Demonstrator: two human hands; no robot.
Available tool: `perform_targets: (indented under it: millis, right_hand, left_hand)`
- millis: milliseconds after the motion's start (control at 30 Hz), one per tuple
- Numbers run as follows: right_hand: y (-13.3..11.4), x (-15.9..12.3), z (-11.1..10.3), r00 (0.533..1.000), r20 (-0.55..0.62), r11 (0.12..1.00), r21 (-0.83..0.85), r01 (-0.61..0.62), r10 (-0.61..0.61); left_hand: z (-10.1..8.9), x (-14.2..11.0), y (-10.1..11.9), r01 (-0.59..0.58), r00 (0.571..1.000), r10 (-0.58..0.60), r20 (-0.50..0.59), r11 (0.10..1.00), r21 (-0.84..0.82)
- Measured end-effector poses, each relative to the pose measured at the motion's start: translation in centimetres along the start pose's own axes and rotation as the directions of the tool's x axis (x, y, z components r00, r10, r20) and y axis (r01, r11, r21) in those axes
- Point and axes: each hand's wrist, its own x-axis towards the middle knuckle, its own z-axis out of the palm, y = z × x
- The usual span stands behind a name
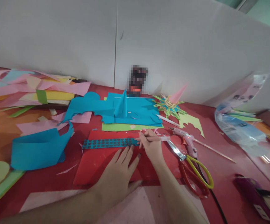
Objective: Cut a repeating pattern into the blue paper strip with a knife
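A narrow blue paper strip [107, 143] covered in rows of dark marks lies across a red sheet [90, 168]. My left hand [122, 163] rests flat with fingers spread, its fingertips on the strip's lower edge. In my right hand [151, 146] a pale pen [164, 138] is pinched, its tip over the strip's right end. Just right of that hand lie scissors [183, 158] with one yellow and one red handle. A pink-and-white glue gun [189, 140] sits behind them.
Blue cut paper with a blue cone [122, 107] lies behind the red sheet. A pink-coned paper piece [172, 101] stands right of it. A curled blue band [35, 151] and paper scraps [55, 87] are leftward. At right are a plastic bag [239, 121] and purple tool [253, 196].
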Motion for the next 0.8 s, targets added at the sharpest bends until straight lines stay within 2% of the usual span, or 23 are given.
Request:
perform_targets:
  millis: [567,800]
  right_hand:
    - [0.02,0.09,0.01,0.999,0.042,1.000,0.013,0.013,-0.014]
    - [0.36,0.08,0.13,1.000,0.004,1.000,-0.005,-0.003,0.003]
  left_hand:
    - [0.13,0.00,-0.06,-0.006,1.000,0.006,-0.002,1.000,0.023]
    - [0.05,-0.06,0.01,-0.001,1.000,0.001,0.022,1.000,0.005]
